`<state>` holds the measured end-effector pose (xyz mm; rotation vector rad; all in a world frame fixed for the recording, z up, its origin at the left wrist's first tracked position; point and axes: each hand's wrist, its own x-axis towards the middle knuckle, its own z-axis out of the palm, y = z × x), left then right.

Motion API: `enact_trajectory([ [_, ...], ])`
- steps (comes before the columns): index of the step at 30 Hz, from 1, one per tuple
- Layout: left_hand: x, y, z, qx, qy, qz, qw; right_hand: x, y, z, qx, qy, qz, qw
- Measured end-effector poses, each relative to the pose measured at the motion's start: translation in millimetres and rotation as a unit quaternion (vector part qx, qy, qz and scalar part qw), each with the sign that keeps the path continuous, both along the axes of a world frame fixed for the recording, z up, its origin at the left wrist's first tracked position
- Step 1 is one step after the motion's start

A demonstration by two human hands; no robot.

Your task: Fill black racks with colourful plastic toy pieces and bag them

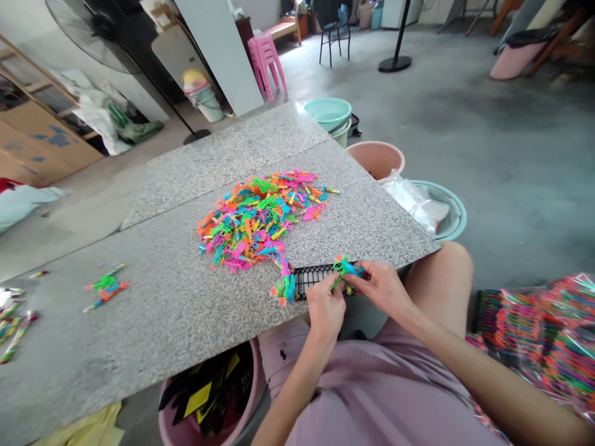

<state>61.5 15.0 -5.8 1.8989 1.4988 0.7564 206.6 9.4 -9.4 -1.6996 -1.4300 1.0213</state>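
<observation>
1. Left hand (328, 305): fingertips pinched on a green piece (341, 267); a light grip should avoid bending it.
2. Right hand (383, 286): fingertips closed on a blue piece (357, 271), just beside the left hand; best held steady.
3. Black grid strip (312, 280): under both hands, at the desk (176, 303) edge; best kept flat.
4. Coloured cluster (287, 287): left of the left hand, at the strip's end; best left unknocked.
5. Mixed pile (260, 217): on the desk, beyond the left hand.
</observation>
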Motion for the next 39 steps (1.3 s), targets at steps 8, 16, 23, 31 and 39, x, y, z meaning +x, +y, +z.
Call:
enact_trajectory([
  [8, 1.4, -3.3, -4.9, 0.018, 0.015, -0.001, 1.0, 2.9, 5.8, 4.2, -0.063, 0.069, 0.011, 0.996],
  [16, 5.8, -5.5, -7.2, -0.002, -0.023, 0.0, 1.0, -7.3, -4.0, -0.3, -0.067, 0.107, -0.05, 0.991],
  [23, 3.5, 0.0, -10.5, -0.048, -0.118, -0.045, 0.991, 8.7, -4.4, 8.6, -0.064, 0.244, 0.027, 0.967],
  [31, 6.1, -9.4, -12.0, -0.134, -0.287, -0.05, 0.947, 17.3, -11.6, 20.0, -0.089, 0.354, -0.069, 0.928],
  [39, 13.0, -10.2, 8.5, -0.223, -0.406, -0.052, 0.884, 9.5, -16.8, 25.0, -0.001, 0.173, -0.081, 0.982],
])
